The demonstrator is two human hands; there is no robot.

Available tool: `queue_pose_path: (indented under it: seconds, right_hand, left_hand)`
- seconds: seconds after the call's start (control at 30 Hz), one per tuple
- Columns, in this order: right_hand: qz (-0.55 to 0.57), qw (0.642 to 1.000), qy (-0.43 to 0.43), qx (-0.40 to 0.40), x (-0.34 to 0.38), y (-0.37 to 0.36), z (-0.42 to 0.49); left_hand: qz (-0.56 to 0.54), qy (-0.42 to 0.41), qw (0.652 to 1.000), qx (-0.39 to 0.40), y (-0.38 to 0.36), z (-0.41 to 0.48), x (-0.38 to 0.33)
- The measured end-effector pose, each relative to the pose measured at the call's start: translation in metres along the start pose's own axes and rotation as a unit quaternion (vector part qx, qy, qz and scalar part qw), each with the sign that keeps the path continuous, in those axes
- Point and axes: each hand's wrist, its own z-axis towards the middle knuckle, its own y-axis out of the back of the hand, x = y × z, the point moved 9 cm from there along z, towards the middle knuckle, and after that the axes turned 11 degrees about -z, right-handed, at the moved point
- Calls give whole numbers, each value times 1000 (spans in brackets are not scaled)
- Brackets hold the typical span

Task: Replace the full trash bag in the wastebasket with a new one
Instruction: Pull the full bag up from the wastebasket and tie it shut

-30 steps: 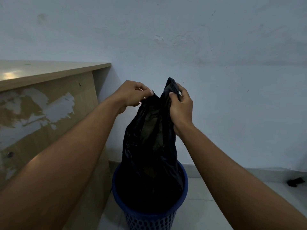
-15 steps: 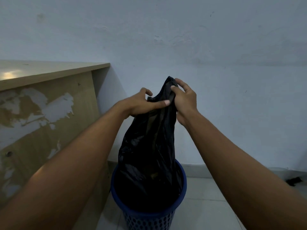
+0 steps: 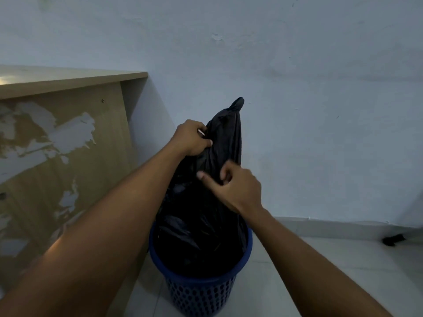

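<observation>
Head-worn view, forward and down, close.

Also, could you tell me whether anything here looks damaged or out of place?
The desk's side panel has its wood-look surface peeled off in pale patches. A small dark scrap lies on the floor by the wall, right of the basket; I cannot tell what it is.

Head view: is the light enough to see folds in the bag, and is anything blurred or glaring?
Head view: dim, bluish light; the bag is almost flat black inside the basket, with only faint sheen on folds. Head view: the right hand looks soft, perhaps from motion. Head view: a small glare on the desk at the left edge.
</observation>
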Motion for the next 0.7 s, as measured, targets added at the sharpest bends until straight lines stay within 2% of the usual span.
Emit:
queue_pose_path:
  seconds: [0.07, 0.1, 0.13, 0.2, 0.27, 0.33, 0.47, 0.57, 0.63, 0.7]
  right_hand:
    - [-169, 975, 35, 142, -5, -41, -11]
    - [-200, 962, 47, 182, -8, -53, -12]
    - [-181, 960, 54, 207, -9, -60, -11]
    - [1, 974, 14, 227, -3, -57, -6]
    - [189, 961, -55, 196, 3, -41, 5]
    - [301, 937, -103, 141, 7, -17, 20]
    - [455, 864, -197, 85, -2, 8, 39]
    - [543, 804, -236, 62, -9, 12, 46]
    - [604, 752, -258, 49, -9, 13, 50]
    - [627, 731, -268, 38, -7, 15, 53]
  left_hand:
    - [-3, -4, 1000, -18, 2, 1, -1]
    - [-2, -10, 1000, -28, 4, 0, -2]
    - [-3, -17, 999, -39, 6, -1, -2]
    - [-24, -37, 997, -60, 14, -1, -1]
    - [-56, -48, 995, -61, 21, -2, 3]
    - [-74, -38, 996, -36, 23, -2, 11]
    - [-100, -2, 992, 79, 11, -13, 23]
    - [-91, -38, 980, 175, -9, -36, 16]
    - [-39, -69, 969, 233, -27, -50, 18]
    - [101, -98, 956, 256, -44, -55, 30]
